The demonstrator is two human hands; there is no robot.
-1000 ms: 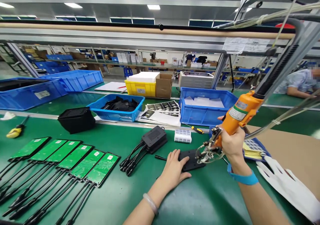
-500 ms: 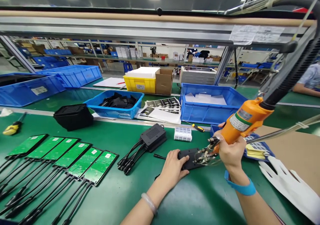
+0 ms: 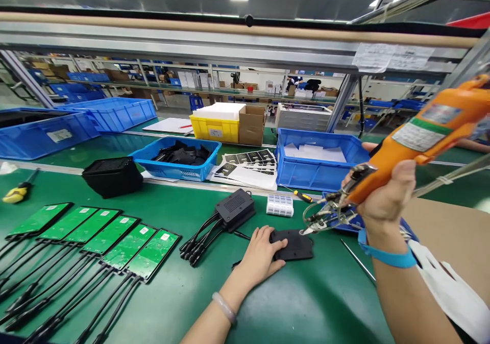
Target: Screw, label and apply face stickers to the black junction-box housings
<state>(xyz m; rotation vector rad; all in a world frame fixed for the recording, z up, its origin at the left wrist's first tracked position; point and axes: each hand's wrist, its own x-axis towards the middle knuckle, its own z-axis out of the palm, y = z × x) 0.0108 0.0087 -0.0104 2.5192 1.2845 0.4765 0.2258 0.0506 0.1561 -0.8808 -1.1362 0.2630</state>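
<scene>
My left hand [image 3: 260,256] rests on the green bench with its fingers curled over the left edge of a flat black plastic case [image 3: 294,245]. My right hand [image 3: 386,197] is wrapped round an orange electric screwdriver [image 3: 421,134] that hangs from a cable; its metal tip [image 3: 317,220] is lifted clear above the case's right end. A blue band [image 3: 386,254] circles my right wrist, a pale bangle my left.
A black box with cables [image 3: 234,210] lies just left of the case. Several green circuit boards [image 3: 111,237] with leads line the left. Blue bins [image 3: 317,163], a small white tray [image 3: 280,205], a yellow screwdriver [image 3: 15,193], white gloves [image 3: 447,288] and another person's arm at far right.
My right hand has raised the orange screwdriver up and towards me, lifting its tip off the black case. My left hand stays on the case.
</scene>
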